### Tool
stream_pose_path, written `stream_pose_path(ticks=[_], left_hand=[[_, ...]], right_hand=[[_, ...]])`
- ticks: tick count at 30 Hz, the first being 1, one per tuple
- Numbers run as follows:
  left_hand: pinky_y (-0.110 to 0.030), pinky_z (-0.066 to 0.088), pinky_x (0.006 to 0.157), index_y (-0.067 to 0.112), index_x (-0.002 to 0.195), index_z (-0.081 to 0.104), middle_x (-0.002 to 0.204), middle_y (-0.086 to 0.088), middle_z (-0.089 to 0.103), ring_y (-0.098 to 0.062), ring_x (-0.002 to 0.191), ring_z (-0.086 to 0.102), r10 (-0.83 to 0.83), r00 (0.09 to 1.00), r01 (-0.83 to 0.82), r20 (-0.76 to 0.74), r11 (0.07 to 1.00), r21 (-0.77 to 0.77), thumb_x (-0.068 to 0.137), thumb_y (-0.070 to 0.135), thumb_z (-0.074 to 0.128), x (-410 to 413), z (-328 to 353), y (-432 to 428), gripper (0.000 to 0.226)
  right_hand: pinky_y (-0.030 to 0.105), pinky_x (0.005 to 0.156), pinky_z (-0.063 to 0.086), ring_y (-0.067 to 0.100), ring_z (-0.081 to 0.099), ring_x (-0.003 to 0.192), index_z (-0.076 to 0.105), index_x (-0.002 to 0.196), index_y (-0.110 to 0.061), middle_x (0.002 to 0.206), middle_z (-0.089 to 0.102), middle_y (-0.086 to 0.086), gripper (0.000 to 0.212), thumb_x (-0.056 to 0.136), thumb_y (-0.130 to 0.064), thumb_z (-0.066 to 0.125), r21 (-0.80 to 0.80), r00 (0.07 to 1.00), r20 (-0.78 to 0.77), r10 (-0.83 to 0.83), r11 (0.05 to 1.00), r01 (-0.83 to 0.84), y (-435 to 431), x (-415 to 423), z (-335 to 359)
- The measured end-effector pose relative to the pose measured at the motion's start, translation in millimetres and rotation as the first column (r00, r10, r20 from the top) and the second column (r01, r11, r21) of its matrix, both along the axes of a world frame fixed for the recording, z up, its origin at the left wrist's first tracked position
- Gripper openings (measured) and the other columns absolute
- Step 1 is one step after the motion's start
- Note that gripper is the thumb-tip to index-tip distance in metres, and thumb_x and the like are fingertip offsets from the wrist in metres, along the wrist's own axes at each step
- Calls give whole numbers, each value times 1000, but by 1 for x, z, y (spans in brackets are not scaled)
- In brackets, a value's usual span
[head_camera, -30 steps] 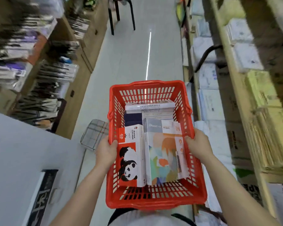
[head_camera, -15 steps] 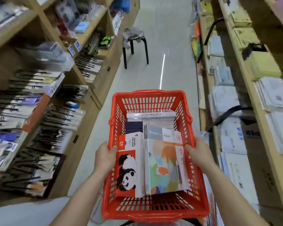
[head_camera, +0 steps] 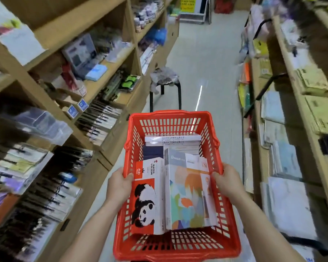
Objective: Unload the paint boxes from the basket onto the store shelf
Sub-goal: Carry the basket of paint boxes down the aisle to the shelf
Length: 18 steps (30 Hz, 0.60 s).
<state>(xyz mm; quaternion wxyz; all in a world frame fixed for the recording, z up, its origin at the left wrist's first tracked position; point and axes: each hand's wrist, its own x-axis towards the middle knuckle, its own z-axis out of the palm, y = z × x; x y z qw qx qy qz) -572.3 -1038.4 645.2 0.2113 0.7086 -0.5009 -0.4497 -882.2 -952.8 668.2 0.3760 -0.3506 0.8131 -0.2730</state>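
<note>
Fingers of left hand and right hand clamped on red basket rims — paint boxes inside.

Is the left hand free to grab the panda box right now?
Probably not yet. The left hand is gripping the red basket's rim, as is the right hand. The panda box lies uncovered just beside it, so reaching is easy once the basket is supported.

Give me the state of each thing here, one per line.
Basket: held in the air, loaded.
Panda box: flat in basket.
Pastel box: flat in basket, beside panda box.
Left hand: gripping basket's left rim.
Right hand: gripping right rim.
Stool: upright in aisle.
</note>
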Motion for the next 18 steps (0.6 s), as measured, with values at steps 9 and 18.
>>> stream_pose_path(ticks=[9, 18], left_hand=[[-40, 59, 78, 21, 101, 66, 91, 0, 75, -21, 81, 72, 3, 999, -3, 32, 1000, -24, 100, 22, 55, -85, 16, -282, 12], [-39, 60, 70, 22, 93, 69, 82, 2, 75, -23, 73, 72, 2, 991, 2, 136, 1000, -28, 98, 22, 56, -179, 7, -551, 15]], right_hand=[[49, 82, 61, 30, 74, 85, 68, 105, -12, 95, 77, 9, 18, 94, -7, 55, 2, 999, -51, -6, 1000, 6, -281, -82, 15], [31, 62, 51, 19, 70, 75, 66, 88, -22, 84, 74, -1, 20, 91, -5, 55, -41, 1000, 22, -2, 999, 3, -552, -179, -26]])
